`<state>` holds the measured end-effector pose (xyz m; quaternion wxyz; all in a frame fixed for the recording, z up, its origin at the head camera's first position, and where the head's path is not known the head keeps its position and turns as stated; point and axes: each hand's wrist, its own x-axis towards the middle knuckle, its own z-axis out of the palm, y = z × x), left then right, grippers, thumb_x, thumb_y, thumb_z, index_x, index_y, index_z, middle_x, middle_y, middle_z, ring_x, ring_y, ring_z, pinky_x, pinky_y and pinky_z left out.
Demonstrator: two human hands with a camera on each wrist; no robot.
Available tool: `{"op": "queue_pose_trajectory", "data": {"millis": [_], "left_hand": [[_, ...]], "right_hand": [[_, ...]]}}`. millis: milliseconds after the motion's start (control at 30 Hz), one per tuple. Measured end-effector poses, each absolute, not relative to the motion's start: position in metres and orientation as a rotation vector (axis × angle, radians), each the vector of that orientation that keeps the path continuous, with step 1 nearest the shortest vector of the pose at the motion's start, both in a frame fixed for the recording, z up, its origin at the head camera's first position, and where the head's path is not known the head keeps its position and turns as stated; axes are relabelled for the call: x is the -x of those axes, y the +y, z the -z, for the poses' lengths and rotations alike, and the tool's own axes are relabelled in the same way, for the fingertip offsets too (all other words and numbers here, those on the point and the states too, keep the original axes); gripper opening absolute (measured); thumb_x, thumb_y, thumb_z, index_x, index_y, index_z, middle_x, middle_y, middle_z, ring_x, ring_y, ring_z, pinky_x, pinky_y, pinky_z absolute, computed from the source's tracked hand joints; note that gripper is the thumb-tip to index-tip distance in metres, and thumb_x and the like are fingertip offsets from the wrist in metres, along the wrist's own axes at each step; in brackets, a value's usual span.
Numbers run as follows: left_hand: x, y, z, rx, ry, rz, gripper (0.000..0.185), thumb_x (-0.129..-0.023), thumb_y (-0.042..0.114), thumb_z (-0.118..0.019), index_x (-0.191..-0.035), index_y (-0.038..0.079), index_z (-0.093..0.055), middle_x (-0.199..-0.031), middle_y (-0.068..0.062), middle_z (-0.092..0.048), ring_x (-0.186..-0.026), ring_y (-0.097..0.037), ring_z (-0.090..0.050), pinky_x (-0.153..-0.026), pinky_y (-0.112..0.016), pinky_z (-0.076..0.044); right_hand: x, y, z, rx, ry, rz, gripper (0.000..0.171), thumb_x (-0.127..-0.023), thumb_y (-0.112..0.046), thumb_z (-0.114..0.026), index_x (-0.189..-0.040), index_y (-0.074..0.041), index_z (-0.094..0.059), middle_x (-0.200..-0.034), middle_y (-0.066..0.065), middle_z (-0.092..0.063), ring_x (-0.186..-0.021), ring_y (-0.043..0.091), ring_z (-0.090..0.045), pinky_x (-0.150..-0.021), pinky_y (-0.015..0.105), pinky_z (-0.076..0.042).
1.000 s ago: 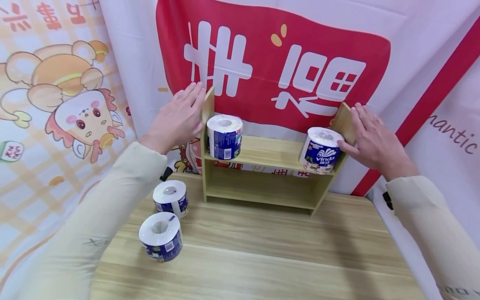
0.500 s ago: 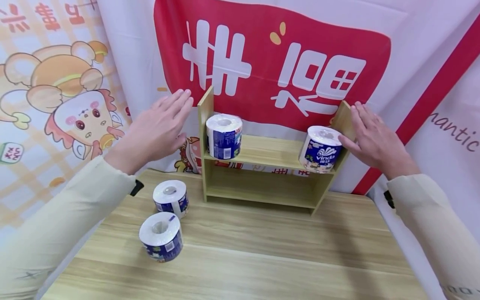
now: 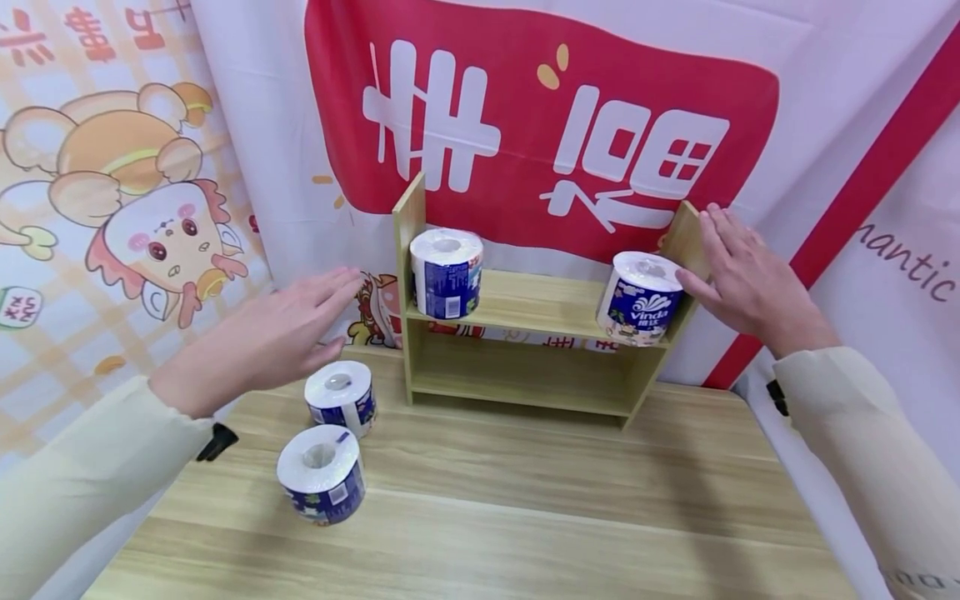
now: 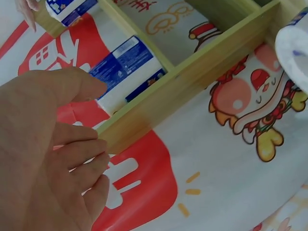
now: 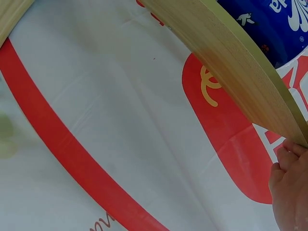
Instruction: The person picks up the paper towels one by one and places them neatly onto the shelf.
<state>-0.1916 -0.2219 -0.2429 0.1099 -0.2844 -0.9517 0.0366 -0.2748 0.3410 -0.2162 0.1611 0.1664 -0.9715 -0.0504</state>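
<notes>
A small wooden shelf (image 3: 517,404) stands at the back of the table. On its upper board are two rolls of toilet paper: one roll (image 3: 447,275) by the left side panel, the other roll (image 3: 642,298) by the right. My right hand (image 3: 765,283) rests with straight fingers along the outside of the right panel (image 3: 684,242), its thumb at the panel's front edge. Held away from the shelf, my left hand (image 3: 266,337) has nothing in it, its fingers extended. Below it on the table are a toilet roll (image 3: 340,393) and, nearer me, another roll (image 3: 321,475).
Printed cloth (image 3: 510,50) hangs right behind the shelf, with more patterned cloth (image 3: 112,292) along the left. The wooden table (image 3: 525,517) spreads out in front of the shelf. In the left wrist view, the shelf's left panel (image 4: 192,79) runs past the fingers.
My left hand has come off the shelf's left panel and moved left and down toward the rolls on the table. The right hand and all the toilet rolls have kept their places.
</notes>
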Motion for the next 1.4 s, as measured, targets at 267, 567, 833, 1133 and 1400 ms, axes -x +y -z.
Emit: {"op": "queue_pose_trajectory", "data": {"millis": [267,567,833,1133,1400], "left_hand": [[0.169,-0.234,0.268,0.863,-2.911,0.109,0.062,-0.093,0.03,-0.08,-0.146,0.006,-0.061,-0.14,-0.017,-0.07,-0.11,-0.036,-0.076,-0.091,-0.054,-0.064],[0.156,-0.244,0.298,0.863,-2.946,0.247,0.055,-0.077,0.036,-0.091,-0.123,0.01,-0.077,-0.089,0.006,-0.075,-0.061,-0.004,-0.056,-0.057,-0.026,-0.052],[0.153,-0.25,0.325,0.941,-2.878,0.228,0.061,-0.066,0.042,-0.097,-0.112,0.01,-0.074,-0.106,-0.001,-0.077,-0.095,-0.023,-0.074,-0.084,-0.047,-0.064],[0.147,-0.256,0.351,0.937,-2.903,0.316,0.061,-0.061,0.041,-0.099,-0.107,0.013,-0.072,-0.102,0.003,-0.073,-0.093,-0.015,-0.07,-0.081,-0.04,-0.063],[0.144,-0.262,0.375,0.958,-2.85,0.366,0.062,-0.058,0.037,-0.1,-0.105,0.008,-0.071,-0.098,0.002,-0.072,-0.087,-0.015,-0.068,-0.075,-0.035,-0.061]], "right_hand": [[0.275,0.342,0.216,-0.475,-2.78,0.132,0.095,-0.105,-0.053,-0.048,-0.169,-0.005,0.002,-0.178,0.021,0.002,-0.165,0.046,-0.004,-0.127,0.072,-0.022],[0.277,0.34,0.216,-0.472,-2.791,0.106,0.096,-0.105,-0.054,-0.05,-0.17,-0.007,0.002,-0.178,0.021,0.002,-0.165,0.045,-0.003,-0.126,0.073,-0.021],[0.276,0.343,0.217,-0.456,-2.782,0.118,0.096,-0.104,-0.054,-0.05,-0.17,-0.007,0.001,-0.178,0.021,0.002,-0.164,0.046,-0.006,-0.123,0.074,-0.025],[0.273,0.343,0.217,-0.451,-2.777,0.1,0.096,-0.104,-0.056,-0.048,-0.17,-0.007,0.002,-0.178,0.02,0.002,-0.164,0.046,-0.006,-0.122,0.075,-0.025],[0.275,0.34,0.215,-0.465,-2.788,0.101,0.095,-0.104,-0.054,-0.05,-0.17,-0.006,0.001,-0.178,0.02,0.002,-0.165,0.045,-0.005,-0.125,0.074,-0.023]]}}
